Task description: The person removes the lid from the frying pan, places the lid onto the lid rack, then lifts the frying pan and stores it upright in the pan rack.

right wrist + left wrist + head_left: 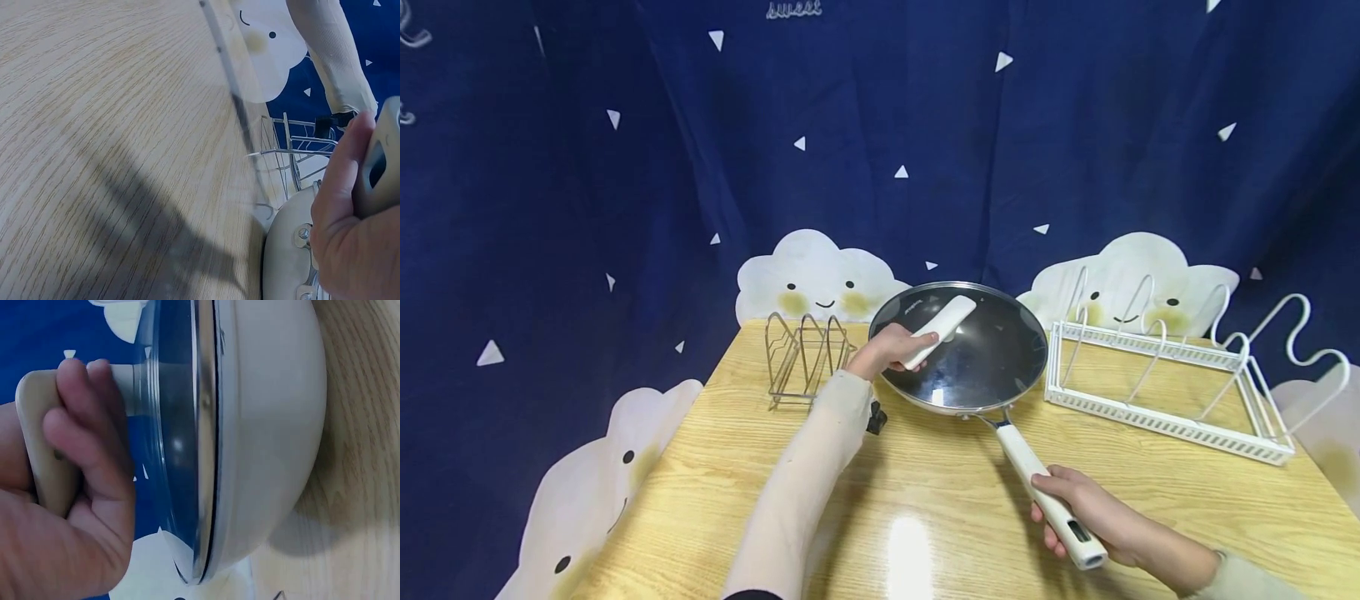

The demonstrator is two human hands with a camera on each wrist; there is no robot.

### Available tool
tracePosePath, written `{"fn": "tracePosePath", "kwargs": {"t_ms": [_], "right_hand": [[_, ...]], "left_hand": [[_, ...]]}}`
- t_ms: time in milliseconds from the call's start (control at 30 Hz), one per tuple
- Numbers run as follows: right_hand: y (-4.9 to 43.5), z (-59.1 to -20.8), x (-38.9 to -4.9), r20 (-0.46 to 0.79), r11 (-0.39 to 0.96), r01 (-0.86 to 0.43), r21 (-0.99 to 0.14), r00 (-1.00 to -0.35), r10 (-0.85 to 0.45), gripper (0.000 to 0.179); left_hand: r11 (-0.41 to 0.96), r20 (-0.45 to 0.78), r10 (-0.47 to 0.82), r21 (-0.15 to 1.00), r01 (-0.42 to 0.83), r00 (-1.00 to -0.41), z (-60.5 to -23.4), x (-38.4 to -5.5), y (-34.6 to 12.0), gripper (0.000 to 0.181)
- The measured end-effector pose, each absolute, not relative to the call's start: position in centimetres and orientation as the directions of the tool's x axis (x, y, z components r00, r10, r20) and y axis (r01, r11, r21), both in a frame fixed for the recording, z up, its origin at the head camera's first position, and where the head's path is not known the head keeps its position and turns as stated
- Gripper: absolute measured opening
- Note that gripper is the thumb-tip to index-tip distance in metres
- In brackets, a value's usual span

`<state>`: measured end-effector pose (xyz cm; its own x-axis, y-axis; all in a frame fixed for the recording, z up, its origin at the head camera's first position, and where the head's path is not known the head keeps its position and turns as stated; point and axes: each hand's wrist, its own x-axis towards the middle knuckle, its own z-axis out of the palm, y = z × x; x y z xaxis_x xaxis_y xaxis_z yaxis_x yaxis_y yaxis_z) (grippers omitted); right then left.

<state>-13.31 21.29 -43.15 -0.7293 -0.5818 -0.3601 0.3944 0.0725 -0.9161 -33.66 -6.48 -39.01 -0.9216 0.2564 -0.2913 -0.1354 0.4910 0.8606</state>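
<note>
A wok with a cream-white outer body (275, 425) stands in the middle of the head view, covered by a dark see-through glass lid (992, 350) with a metal rim. My left hand (891, 346) grips the long pale handle (953, 315) on top of the lid; the left wrist view has its fingers curled round it. Lid rim and wok rim lie against each other there. Toward the front right, my right hand (1093, 508) holds the wok's white side handle (1024, 454) near its end, thumb on top. The wok's inside is mostly hidden beneath the dark lid.
Left of the wok stands a small metal wire rack (769, 354), partly behind my left forearm. A white rack (1165, 423) with tall wavy dividers sits to the right, close to the wok. Behind the wooden table (700, 500) hangs a blue curtain (865, 92).
</note>
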Motion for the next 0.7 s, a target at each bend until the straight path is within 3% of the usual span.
{"fn": "tracePosePath", "kwargs": {"t_ms": [200,467,700], "right_hand": [[21.30,-43.14,-13.35,-0.356,0.072,0.390,-0.918,-0.729,-0.584,0.047],[21.32,-43.32,-13.28,-0.339,0.079,0.365,-0.928,-0.735,-0.588,0.047],[21.36,-43.37,-13.10,-0.323,0.118,0.315,-0.942,-0.749,-0.579,0.046]], "left_hand": [[0.485,-0.317,0.315,0.864,-0.135,-0.895,-38.99,-33.79,-6.56,0.043],[0.370,-0.373,0.383,0.900,-0.230,-0.845,-39.54,-34.28,-6.50,0.040],[0.341,-0.373,0.361,0.906,-0.251,-0.855,-39.67,-33.92,-6.32,0.043]]}}
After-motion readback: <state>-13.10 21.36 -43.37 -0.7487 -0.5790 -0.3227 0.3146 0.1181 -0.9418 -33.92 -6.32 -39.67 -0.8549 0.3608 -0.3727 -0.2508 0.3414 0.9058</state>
